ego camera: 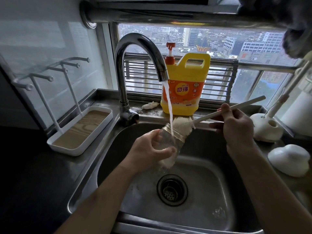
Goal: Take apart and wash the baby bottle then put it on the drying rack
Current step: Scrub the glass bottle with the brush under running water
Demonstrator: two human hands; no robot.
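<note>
**Bottle (168, 141) goes under running tap (135, 46) at kitchen sink (219, 191)**

A person holds a clear bottle over the sink, tilted with its open mouth up and to the right. A stream of water (168, 102) from the tap falls onto the bottle's rim. The left hand (150, 147) is wrapped round the body of the bottle, fingers and thumb curled about it. The right hand (236, 125), apart from it on the right, pinches the long white handle of a brush (207, 117). The bristled head of the brush lies at the bottle's mouth; whether the bristles reach inside cannot be told. Something pale and blurred shows at the bottle's low end. The drain (172, 190) sits in the basin, nearer than the hands.

On the counter to the left stands the rack (76, 152), a white tray with a wood-grain floor and thin pegged posts. On the far ledge, right of the tap, stands a yellow jug (185, 85) with a red pump. A small white rag (150, 105) lies just left of it. Right of the sink sits a white holder (266, 130). Nearer on that side is a white dome (288, 159).
</note>
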